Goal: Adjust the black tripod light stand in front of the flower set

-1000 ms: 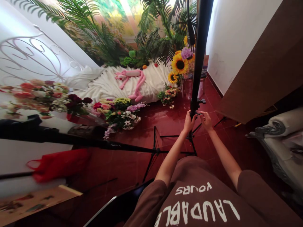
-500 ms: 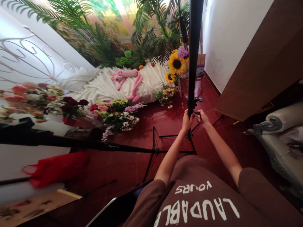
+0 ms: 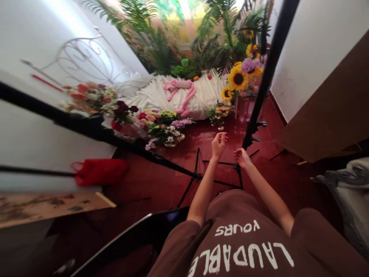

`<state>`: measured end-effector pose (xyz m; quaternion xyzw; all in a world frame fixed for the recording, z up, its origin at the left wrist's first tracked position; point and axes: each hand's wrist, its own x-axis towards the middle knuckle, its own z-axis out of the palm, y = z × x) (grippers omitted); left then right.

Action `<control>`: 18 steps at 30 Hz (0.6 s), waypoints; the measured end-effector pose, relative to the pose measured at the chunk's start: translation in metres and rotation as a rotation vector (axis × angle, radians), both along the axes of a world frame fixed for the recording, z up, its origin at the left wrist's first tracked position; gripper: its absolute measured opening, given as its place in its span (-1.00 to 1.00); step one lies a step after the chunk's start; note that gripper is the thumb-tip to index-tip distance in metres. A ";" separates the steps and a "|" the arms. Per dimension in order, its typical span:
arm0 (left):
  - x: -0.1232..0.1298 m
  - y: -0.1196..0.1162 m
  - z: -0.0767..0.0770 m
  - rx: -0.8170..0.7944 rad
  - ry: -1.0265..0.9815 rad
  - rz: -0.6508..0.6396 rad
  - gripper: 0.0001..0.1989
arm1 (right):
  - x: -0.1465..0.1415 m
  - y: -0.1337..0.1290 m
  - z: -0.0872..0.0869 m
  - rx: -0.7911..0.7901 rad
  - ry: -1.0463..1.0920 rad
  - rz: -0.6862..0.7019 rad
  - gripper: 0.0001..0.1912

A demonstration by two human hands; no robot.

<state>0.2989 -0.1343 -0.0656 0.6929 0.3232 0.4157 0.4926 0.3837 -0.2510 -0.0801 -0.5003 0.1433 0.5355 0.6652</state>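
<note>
My left hand (image 3: 218, 147) is raised in front of me over the red floor, fingers loosely bent and nothing in it. Close by on its right, my right hand (image 3: 242, 157) is also empty, its fingers slightly curled and apart. Just beyond the right hand rises a black light stand (image 3: 266, 73), tilted in view, with a clamp knob (image 3: 261, 124) on its lower pole. Neither hand appears to touch that pole. A second black stand (image 3: 161, 159) slants away to the left, its legs spread on the floor near my left forearm.
Ahead lies a white draped cloth (image 3: 147, 96) bearing a pink plush toy (image 3: 184, 90). Flower bunches (image 3: 165, 132) and sunflowers (image 3: 238, 79) stand around it. At left is a red bag (image 3: 99, 172); at right, an ornate sofa (image 3: 353, 192). A dark panel (image 3: 135, 234) is beside me.
Both hands have let go of the stand's pole and moved apart, the left one leftward, the right one lower. My view has turned left, so the stand appears farther right and more tilted.
</note>
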 end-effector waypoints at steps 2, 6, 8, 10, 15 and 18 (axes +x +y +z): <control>-0.025 0.014 0.005 0.000 -0.020 0.136 -0.62 | -0.017 0.017 0.003 0.015 0.013 0.097 -0.72; -0.089 0.033 0.014 0.010 -0.031 0.359 -0.60 | -0.058 0.055 0.011 0.067 -0.002 0.304 -0.74; -0.124 0.036 0.018 0.017 -0.023 0.457 -0.58 | -0.084 0.073 0.013 0.111 -0.009 0.409 -0.75; -0.160 0.035 0.022 0.023 -0.024 0.542 -0.56 | -0.113 0.089 0.015 0.147 -0.006 0.509 -0.77; -0.234 0.026 0.023 0.022 -0.059 0.687 -0.54 | -0.186 0.114 0.017 0.131 0.014 0.746 -0.76; -0.263 0.024 0.018 0.040 -0.052 0.786 -0.54 | -0.217 0.123 0.023 0.117 0.047 0.868 -0.75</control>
